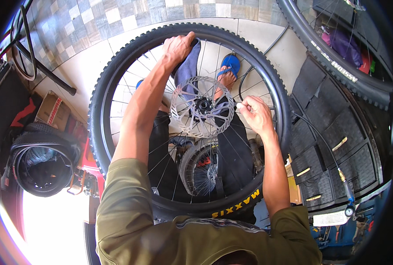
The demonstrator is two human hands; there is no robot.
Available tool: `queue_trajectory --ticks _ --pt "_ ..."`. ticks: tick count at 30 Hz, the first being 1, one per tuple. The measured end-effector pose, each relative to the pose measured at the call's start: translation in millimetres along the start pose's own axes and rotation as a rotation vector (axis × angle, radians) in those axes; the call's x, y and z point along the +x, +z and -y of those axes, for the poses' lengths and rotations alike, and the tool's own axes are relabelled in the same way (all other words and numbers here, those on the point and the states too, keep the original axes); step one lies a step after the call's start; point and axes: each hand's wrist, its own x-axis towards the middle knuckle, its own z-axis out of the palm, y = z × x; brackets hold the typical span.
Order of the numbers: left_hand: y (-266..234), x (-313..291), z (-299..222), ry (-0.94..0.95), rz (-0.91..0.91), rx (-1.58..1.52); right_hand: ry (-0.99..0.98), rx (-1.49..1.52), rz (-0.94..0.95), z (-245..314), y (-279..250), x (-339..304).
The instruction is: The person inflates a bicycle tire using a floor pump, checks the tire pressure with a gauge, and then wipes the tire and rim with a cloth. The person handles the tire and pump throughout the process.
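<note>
A bicycle wheel with a knobby black tire stretches across my lap, its silver disc brake rotor facing up around a black hub. At the far side of the rim my left hand is closed on a blue-grey cloth, which hangs down behind the rotor. My right hand is over the spokes on the right, just beside the rotor. Its thumb and fingers are pinched together; a small pale spot shows at the tips, and I cannot tell what it is.
Another wheel stands at the upper right. Beside it are dark drawers and an air hose with a gauge. Hand tools lie lower right. Rolled tires and a cardboard box are at left. My sandaled foot shows through the spokes.
</note>
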Motion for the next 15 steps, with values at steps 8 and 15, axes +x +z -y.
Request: queue_trajectory --ticks 8,15 --pt "-0.4 2.9 16.9 -0.291 -0.123 -0.051 -0.074 0.128 0.1 10.7 10.3 -2.6" --pt "-52.9 -36.4 -0.6 -0.119 0.03 0.015 0.05 0.065 -0.113 -5.6 10.3 -9.1"
